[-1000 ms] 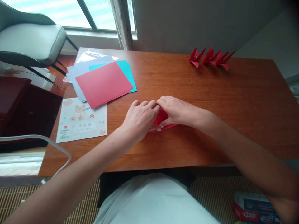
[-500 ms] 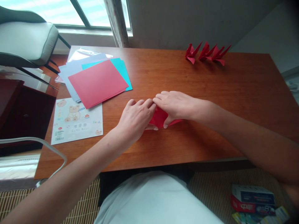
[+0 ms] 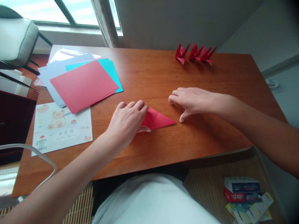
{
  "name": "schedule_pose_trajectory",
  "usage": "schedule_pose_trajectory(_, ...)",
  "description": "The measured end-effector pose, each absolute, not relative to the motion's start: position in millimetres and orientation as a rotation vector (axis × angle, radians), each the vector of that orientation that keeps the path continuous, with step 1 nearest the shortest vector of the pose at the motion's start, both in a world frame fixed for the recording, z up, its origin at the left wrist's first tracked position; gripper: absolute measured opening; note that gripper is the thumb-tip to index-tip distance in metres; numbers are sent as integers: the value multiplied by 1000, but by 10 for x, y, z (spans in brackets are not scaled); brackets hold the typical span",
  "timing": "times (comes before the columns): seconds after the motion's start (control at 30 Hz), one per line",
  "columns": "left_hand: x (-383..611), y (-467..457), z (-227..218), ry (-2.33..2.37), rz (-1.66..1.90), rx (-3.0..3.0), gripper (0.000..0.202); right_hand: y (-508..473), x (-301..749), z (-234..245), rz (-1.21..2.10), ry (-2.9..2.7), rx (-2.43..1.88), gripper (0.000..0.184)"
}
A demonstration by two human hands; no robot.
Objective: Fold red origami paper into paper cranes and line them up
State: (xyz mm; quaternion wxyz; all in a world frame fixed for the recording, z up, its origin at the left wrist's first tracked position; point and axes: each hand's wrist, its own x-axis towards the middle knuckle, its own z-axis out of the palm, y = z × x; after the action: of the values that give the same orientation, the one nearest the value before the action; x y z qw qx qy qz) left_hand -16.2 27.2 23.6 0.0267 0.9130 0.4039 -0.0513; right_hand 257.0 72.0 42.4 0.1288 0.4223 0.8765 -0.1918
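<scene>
A folded red paper triangle (image 3: 157, 119) lies flat on the wooden table (image 3: 163, 81). My left hand (image 3: 127, 119) rests on its left end, fingers curled down and thumb pressing the paper's near edge. My right hand (image 3: 191, 100) hovers just right of the triangle's tip, apart from it, fingers stretched forward and thumb out, holding nothing.
A stack of coloured sheets, red on top (image 3: 81, 84), lies at the back left, with a bear-printed sheet (image 3: 62, 126) in front. Three red folded paper cranes (image 3: 195, 53) stand at the far edge. A chair (image 3: 16, 39) is at left; boxes (image 3: 244, 194) lie on the floor mat.
My right hand has lifted off the red paper and moved right. The folded triangle now shows. My left hand stays on its left end. The view has shifted right.
</scene>
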Motion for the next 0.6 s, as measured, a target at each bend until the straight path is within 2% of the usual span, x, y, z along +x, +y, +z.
schedule_pose_trajectory(0.13, -159, 282, 243, 1243, -172, 2834, 46, 721, 2494, 521, -834, 2628, 1258, 25)
schedule_pose_trajectory(0.3, -151, 291, 261, 1239, -183, 2835, 43, 491, 1976, 351, -844, 2805, 1134, 10)
schedule_pose_trajectory(0.47, -106, 336, 307, 1234, -202, 2809, 47, 400, 1761, 231, -749, 2771, 1157, 26)
schedule_pose_trajectory(0.6, -29, 397, 339, 1211, -269, 2782, 55, 444, 1743, 284, -726, 2691, 1153, 28)
